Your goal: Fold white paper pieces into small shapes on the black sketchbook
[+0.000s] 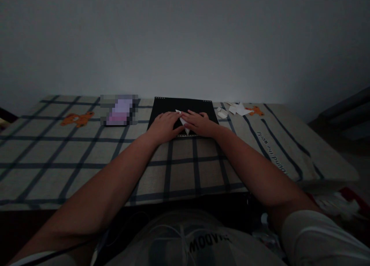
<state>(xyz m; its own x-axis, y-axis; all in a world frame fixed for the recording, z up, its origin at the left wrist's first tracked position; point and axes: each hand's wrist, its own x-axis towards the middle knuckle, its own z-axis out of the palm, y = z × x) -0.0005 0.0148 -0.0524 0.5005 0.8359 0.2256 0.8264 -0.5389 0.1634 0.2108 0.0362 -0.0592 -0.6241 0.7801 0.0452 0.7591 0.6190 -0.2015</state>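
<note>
A small piece of folded white paper [183,122], narrow and pointed at its ends, lies on a black board [185,102]. My left hand [165,126] rests over the board's left part, its fingertips at the paper's upper end and its thumb reaching toward the lower end. From the other side my right hand [199,123] holds the paper, with fingertips and thumb along its right edge. Both hands are closed in on the paper, and their fingers cover part of it.
The board lies on a checked tablecloth [153,169] against a grey wall [185,42]. A phone [120,110], its screen blurred, lies to the left. Several white paper scraps [238,109] lie to the right. The table's front edge is close to my body.
</note>
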